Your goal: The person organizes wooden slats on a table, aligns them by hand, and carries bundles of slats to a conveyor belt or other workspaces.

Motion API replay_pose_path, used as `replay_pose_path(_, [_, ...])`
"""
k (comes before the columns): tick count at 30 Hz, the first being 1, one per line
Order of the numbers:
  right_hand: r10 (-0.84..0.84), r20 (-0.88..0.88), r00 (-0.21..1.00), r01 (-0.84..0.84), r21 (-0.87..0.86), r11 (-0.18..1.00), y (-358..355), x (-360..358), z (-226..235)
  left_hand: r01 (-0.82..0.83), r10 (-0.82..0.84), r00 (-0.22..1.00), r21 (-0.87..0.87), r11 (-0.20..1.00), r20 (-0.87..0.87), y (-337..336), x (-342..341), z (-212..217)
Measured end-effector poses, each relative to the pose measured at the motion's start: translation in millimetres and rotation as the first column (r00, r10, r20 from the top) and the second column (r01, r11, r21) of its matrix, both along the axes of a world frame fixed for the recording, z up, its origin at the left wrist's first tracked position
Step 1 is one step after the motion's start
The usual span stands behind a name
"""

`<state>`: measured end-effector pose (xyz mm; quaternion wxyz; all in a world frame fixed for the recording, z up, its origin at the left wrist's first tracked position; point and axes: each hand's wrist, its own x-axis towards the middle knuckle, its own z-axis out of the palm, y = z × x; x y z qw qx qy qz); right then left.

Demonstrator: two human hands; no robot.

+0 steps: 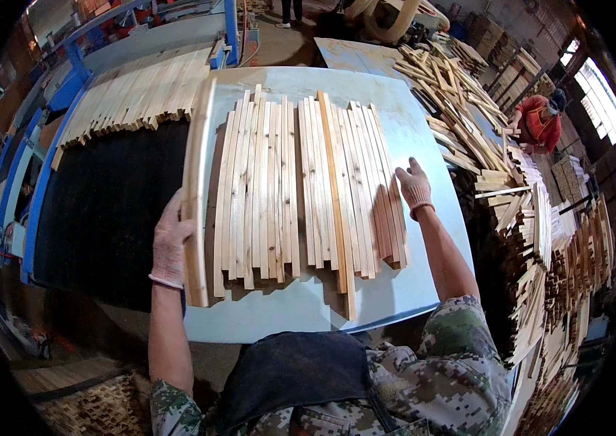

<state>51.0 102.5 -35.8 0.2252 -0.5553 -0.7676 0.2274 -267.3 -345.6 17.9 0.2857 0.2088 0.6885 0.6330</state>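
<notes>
My left hand (168, 245), in a pale glove, is closed around the lower part of a long wooden strip (197, 196). That strip is held up along the left edge of the light blue table (272, 320). Two groups of strips lie side by side on the tabletop: a left group (258, 189) and a right group (359, 182), with a narrow gap between. Across the right group rests a darker, orange-toned strip (335, 196). My gloved right hand (415, 185) is beside that group's right edge, fingers apart, holding nothing.
Left of the table is a machine with a blue frame (39, 211) and a black belt (115, 211), a row of strips (141, 83) on its far part. Loose strips (453, 94) are heaped at the right. A person in red (540, 123) bends over at the far right.
</notes>
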Motion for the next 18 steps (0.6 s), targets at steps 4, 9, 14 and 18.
replay_pose_path(4, [-0.082, -0.084, 0.993, 0.063, -0.204, 0.977, 18, 38, -41, 0.012, -0.023, 0.986, 0.068, 0.998, 0.163, 1, -44, -67])
replay_pose_path(9, [0.018, -0.065, 0.998, -0.032, -0.216, 0.976, 21, 32, -53, 0.104, -0.106, 0.985, 0.023, 0.994, 0.134, 31, -50, -97])
replay_pose_path(14, [0.051, 0.074, 0.996, -0.033, -0.227, 0.973, -2, 9, -14, 0.112, -0.329, 0.889, -0.546, 0.830, -0.317, 54, -28, -59])
replay_pose_path(18, [0.015, 0.237, 0.971, 0.030, -0.185, 0.982, -1, 5, 0, 0.025, -0.402, 0.835, -0.704, 0.710, -0.376, 63, -26, -56])
